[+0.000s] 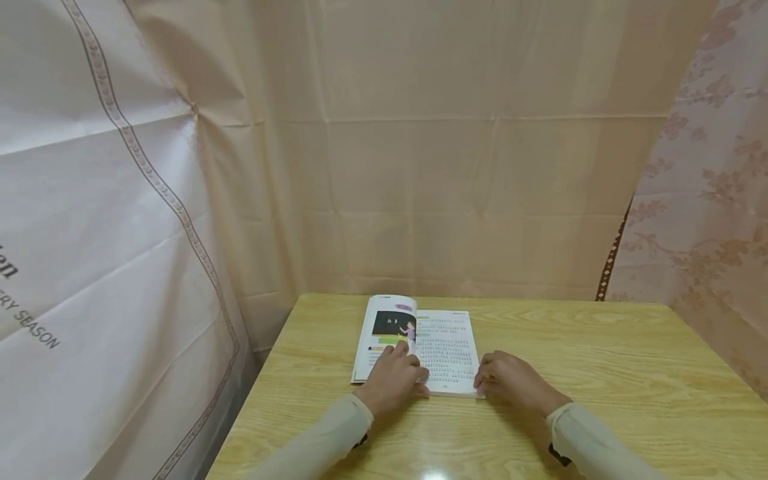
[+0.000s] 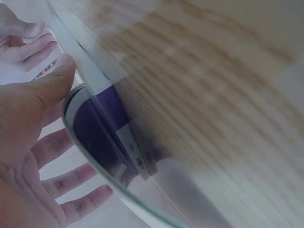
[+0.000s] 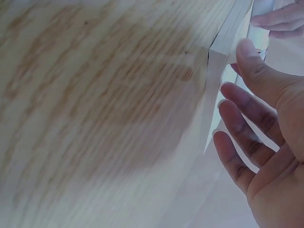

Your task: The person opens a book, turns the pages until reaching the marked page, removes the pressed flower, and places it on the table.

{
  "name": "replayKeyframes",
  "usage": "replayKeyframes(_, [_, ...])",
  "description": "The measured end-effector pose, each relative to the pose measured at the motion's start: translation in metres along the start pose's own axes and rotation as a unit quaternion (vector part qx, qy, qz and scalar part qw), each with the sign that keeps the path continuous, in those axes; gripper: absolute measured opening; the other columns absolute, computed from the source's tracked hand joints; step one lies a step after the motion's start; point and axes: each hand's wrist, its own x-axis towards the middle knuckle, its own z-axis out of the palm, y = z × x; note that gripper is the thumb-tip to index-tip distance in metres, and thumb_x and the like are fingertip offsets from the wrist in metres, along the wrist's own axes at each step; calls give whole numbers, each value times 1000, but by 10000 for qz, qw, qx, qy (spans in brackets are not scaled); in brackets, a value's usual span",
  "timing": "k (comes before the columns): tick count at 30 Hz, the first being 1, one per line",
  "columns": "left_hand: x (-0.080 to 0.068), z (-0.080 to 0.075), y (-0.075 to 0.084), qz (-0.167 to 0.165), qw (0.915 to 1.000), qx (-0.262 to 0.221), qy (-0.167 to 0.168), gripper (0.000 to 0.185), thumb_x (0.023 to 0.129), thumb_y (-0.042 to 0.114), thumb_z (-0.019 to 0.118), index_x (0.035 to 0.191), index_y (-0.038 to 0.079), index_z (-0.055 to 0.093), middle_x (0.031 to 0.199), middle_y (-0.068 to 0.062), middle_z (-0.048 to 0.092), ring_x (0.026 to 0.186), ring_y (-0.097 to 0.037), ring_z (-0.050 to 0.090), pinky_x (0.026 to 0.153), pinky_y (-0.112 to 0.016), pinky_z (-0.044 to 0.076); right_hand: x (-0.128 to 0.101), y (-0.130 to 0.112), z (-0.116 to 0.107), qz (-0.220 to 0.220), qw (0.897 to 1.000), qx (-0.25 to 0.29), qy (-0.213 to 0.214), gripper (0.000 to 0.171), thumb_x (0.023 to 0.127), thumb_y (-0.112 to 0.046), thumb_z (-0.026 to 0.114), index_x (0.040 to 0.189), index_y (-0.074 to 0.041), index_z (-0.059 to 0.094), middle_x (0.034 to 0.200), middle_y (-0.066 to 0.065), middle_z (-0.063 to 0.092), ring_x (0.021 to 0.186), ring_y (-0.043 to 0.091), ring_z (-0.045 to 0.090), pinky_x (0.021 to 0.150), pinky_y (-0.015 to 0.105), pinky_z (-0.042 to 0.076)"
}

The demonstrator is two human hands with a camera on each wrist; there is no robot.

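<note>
Both hands lay on open book [image 1: 420, 347] on wooden table [image 1: 600, 373]. Left hand [image 1: 391, 381] pressed flat on the pages, fingers spread. Right hand [image 1: 513, 381] touched the book's right edge, fingers loosely straight.

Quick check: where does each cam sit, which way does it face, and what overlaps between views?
Head: on the person's head, facing forward and down at the open book on the wooden table; both hands and sleeves show, curtains behind.
Left wrist: at the left hand, looking along the palm at the book's curved pages; fingers spread.
Right wrist: at the right hand, looking at the book's edge.
Shared: book and table in all; each wrist view catches the other hand's fingers.
</note>
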Motion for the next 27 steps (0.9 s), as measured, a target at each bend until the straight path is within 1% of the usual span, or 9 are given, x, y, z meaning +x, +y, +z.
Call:
replayKeyframes(4, [1,-3,2,-29,9998,110,-149,30,88,63,66,89,35,78,91,15,72,86,-14,49,71,-31,43,-1,1,-2,-2,10000,-37,-50,7,88,-11,81,89,-18,81,88,-15,65,78,0,53,67,25,52])
replayKeyframes(8, [3,-3,5,-82,9994,272,-171,37,89,67,64,82,33,75,84,12,70,83,-16,48,69,-33,43,-2,0,-3,16,9999,-97,-86,5,87,-11,82,89,-16,80,87,-15,66,78,0,54,66,23,52])
replayKeyframes(9, [3,-2,6,-88,9993,337,-165,39,89,68,64,82,32,75,83,11,70,83,-17,48,69,-33,44,-2,0,-3,18,9999,-129,-68,5,87,-11,82,89,-16,80,87,-15,66,78,0,54,66,23,52])
replayKeyframes(13, [3,1,10,-145,9988,451,-140,45,88,73,60,102,34,77,88,9,72,85,-19,51,70,-34,45,-4,-2,-3,-20,9993,-305,215,8,86,-11,84,87,-18,80,87,-15,66,78,0,53,65,22,52])
replayKeyframes(15, [3,2,10,-150,9986,497,-140,47,89,73,58,108,35,76,89,8,73,86,-20,52,70,-35,45,-5,-3,-3,-73,9984,-360,422,8,86,-12,84,86,-18,79,87,-15,66,77,1,53,65,23,51])
replayKeyframes(17, [2,3,10,-150,9985,520,-105,43,91,71,58,105,36,77,88,8,72,85,-20,51,68,-34,44,-5,-3,-5,-142,9974,-365,597,8,86,-12,84,87,-19,79,88,-15,65,78,3,54,65,24,52])
replayKeyframes(20, [2,3,9,-121,9987,491,-52,37,92,68,59,93,35,77,83,9,70,82,-19,48,66,-33,42,-5,-4,-7,-178,9969,-311,698,8,87,-11,82,88,-18,78,89,-15,65,80,5,56,66,25,53])
replayKeyframes(24, [3,1,8,-97,9991,415,43,33,89,65,61,89,36,78,79,10,69,79,-17,45,63,-31,38,-6,-5,-9,-156,9971,-262,698,7,89,-11,80,90,-18,78,91,-13,65,82,6,57,68,26,54])
replayKeyframes(27, [4,-1,7,-82,9992,365,133,29,87,63,64,87,38,79,75,11,68,76,-17,43,60,-29,31,-7,-5,-10,-180,9968,-269,732,6,89,-12,80,90,-18,78,92,-12,65,83,6,58,69,26,54])
